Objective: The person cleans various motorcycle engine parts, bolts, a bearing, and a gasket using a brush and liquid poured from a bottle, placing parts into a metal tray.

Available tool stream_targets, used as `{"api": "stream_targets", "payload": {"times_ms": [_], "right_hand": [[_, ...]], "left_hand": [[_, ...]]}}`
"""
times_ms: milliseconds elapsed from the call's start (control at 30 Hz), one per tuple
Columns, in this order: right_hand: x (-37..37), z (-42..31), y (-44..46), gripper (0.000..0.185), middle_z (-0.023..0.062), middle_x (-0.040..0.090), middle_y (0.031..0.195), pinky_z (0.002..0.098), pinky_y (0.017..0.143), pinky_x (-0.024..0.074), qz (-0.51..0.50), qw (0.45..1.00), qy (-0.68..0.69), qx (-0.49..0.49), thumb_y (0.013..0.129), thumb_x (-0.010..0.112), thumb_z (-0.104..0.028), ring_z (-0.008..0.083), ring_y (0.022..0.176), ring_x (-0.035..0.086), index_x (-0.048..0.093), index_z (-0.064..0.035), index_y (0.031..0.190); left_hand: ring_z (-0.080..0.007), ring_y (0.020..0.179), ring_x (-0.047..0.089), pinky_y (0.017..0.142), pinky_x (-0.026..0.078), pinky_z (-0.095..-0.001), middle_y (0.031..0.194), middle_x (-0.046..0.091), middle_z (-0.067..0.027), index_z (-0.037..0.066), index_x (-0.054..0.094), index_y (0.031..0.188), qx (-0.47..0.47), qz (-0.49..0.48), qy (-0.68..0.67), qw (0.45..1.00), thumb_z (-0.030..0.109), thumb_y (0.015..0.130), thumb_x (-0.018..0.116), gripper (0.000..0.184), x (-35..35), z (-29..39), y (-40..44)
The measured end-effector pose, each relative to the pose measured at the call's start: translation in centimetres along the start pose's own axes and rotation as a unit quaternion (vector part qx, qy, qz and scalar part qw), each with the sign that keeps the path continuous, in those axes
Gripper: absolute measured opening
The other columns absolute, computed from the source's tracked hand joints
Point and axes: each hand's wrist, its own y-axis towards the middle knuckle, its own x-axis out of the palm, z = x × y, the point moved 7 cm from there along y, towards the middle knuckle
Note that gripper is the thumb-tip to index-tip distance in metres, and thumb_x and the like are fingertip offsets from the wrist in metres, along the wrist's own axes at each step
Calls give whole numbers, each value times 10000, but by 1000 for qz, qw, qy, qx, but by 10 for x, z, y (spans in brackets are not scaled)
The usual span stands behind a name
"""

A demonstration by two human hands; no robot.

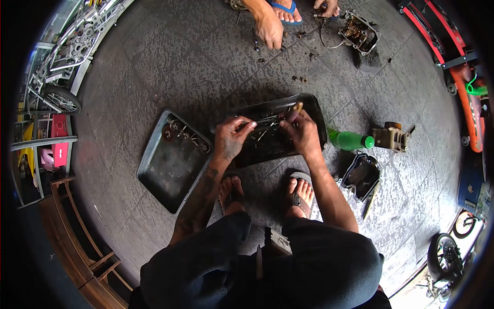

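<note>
Over a black tray (pixel 314 105), my left hand (pixel 232 135) is closed, its thumb and fingers pinching a thin metal rod (pixel 266 121) that reaches across toward my other hand. My right hand (pixel 303 135) is wrapped round a tool with a dark reddish handle and a tan end (pixel 294 112); its working end is hidden by my fingers. Small slender metal parts lie in the tray beneath both hands. To the left, a second black tray (pixel 172 170) holds several small metal parts (pixel 181 131) along its far side.
A green bottle (pixel 352 140) lies right of the tray, beside a metal engine part (pixel 391 138) and an open cover (pixel 361 176). Across from me, another person's hand (pixel 269 31) reaches among small parts near an oily engine casing (pixel 360 33). A red jack (pixel 465 98) stands far right.
</note>
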Motion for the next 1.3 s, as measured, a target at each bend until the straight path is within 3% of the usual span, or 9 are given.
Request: {"api": "stream_targets", "payload": {"times_ms": [233, 367, 500, 633, 867, 1100, 1167, 1233, 1300], "right_hand": [[1, 13, 6, 208, 127, 600, 931, 394, 737, 482, 5, 999, 50, 22, 845, 706, -176, 306, 861, 618, 696, -30, 992], [2, 8, 6, 186, 131, 580, 914, 390, 708, 477, 0, 1000, 3, -26, 840, 709, -157, 310, 826, 613, 675, -6, 943], [-3, -6, 3, 171, 133, 544, 891, 403, 681, 473, -7, 997, -29, -71, 816, 720, -101, 344, 790, 596, 627, 13, 904], [0, -15, 4, 175, 128, 538, 893, 416, 689, 475, -31, 993, -46, -106, 795, 723, -74, 358, 799, 588, 612, 11, 901], [9, -41, 2, 192, 125, 552, 911, 407, 729, 485, -71, 984, -32, -158, 783, 724, -73, 341, 853, 601, 640, -2, 941], [-6, -13, 6, 139, 126, 569, 907, 372, 706, 492, -23, 992, 16, -125, 805, 723, -66, 313, 796, 609, 627, 29, 842], [-6, 0, 7, 151, 108, 575, 895, 343, 656, 499, -54, 993, 105, 17, 810, 726, -66, 265, 766, 618, 612, 32, 819], [-6, -6, 9, 137, 84, 576, 902, 310, 585, 497, -40, 995, 73, -52, 829, 718, -67, 200, 730, 617, 621, 30, 832], [-5, 3, 7, 129, 69, 579, 921, 279, 549, 507, -56, 990, 126, 25, 848, 708, -72, 161, 730, 618, 635, 34, 856]], "left_hand": [[-132, 825, 666, 785, 518, -247, 864, 690, -59, -30, 674, 949, -39, -34, -187, 981, 59, 890, 675, 107, -4, -26, 0], [-147, 830, 668, 794, 530, -262, 870, 687, -70, -18, 677, 957, -51, -43, -172, 983, 56, 888, 675, 101, 1, -31, 0], [-170, 828, 680, 800, 535, -288, 873, 701, -88, 38, 723, 903, 74, -54, 78, 993, 101, 834, 732, 94, -8, -5, 7], [-191, 895, 671, 860, 484, -343, 885, 717, -67, 73, 750, 835, 227, -94, 282, 927, 211, 761, 781, 160, -2, 25, 11], [-184, 921, 659, 908, 410, -335, 887, 720, -44, 83, 749, 872, 268, -158, 284, 907, 265, 786, 739, 202, 26, 39, 14], [-212, 847, 663, 832, 479, -342, 879, 714, -72, 57, 742, 887, 240, -169, 241, 925, 206, 818, 725, 164, 5, 22, 13], [-210, 789, 671, 728, 528, -327, 883, 708, -89, 41, 739, 910, 196, -186, 214, 939, 134, 824, 724, 127, 1, 14, 14], [-197, 788, 675, 694, 532, -319, 879, 709, -92, 22, 731, 917, 152, -192, 188, 951, 108, 829, 720, 123, -1, 6, 15], [-183, 788, 680, 660, 537, -311, 874, 709, -96, 2, 724, 924, 108, -195, 160, 961, 81, 835, 715, 119, -1, -3, 13]]}}
